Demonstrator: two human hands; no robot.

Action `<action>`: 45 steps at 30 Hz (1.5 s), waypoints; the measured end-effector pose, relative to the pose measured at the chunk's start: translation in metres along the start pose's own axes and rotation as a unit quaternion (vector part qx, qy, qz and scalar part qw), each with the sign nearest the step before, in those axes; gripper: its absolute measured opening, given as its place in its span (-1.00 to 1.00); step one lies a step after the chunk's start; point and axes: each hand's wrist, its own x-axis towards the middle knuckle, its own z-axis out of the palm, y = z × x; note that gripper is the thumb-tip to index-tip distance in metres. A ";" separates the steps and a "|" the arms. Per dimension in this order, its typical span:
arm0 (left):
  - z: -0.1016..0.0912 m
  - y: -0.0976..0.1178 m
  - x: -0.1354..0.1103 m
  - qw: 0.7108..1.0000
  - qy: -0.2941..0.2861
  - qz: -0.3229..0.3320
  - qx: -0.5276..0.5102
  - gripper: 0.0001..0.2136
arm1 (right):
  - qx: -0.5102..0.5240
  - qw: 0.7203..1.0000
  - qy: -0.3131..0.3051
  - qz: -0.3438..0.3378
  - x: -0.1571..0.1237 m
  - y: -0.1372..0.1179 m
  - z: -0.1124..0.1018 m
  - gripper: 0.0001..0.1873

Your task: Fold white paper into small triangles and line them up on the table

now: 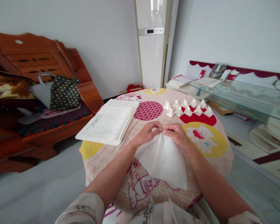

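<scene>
A white sheet of paper [164, 161] hangs folded over the round table [100, 155], drooping toward me in a cone-like shape. My left hand [148, 132] pinches its top edge from the left. My right hand [176, 133] pinches the same top edge from the right, fingertips almost touching the left hand's. Both hands are closed on the paper. Beyond the hands, several small folded white paper shapes [189, 108] sit in two rows on the patterned tablecloth.
A stack of white paper sheets [109, 122] lies on the table's left side. A wooden bench [37, 93] with a dotted bag [63, 92] stands at left. A glass shelf unit [247, 96] with clutter is at right. A tall white air conditioner [152, 46] stands behind.
</scene>
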 end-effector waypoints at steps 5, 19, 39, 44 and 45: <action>-0.003 -0.003 0.000 0.999 -0.017 -0.026 -0.020 -0.77 | 0.023 1.000 -0.008 0.004 -0.001 0.002 -0.002 -0.68; -0.009 0.004 -0.001 1.000 -0.018 0.000 0.020 -0.70 | 0.028 1.000 -0.004 0.006 -0.002 0.006 -0.005 -0.71; -0.005 0.000 -0.001 0.999 0.008 -0.006 0.038 -0.69 | 0.011 1.000 0.029 -0.003 -0.002 0.008 -0.005 -0.75; -0.017 -0.005 -0.002 0.997 -0.034 -0.013 0.066 -0.72 | 0.021 1.000 0.016 0.015 -0.003 0.009 -0.011 -0.74; -0.021 -0.005 -0.002 0.997 -0.041 -0.013 0.069 -0.73 | 0.026 0.999 0.008 0.026 -0.003 0.009 -0.014 -0.74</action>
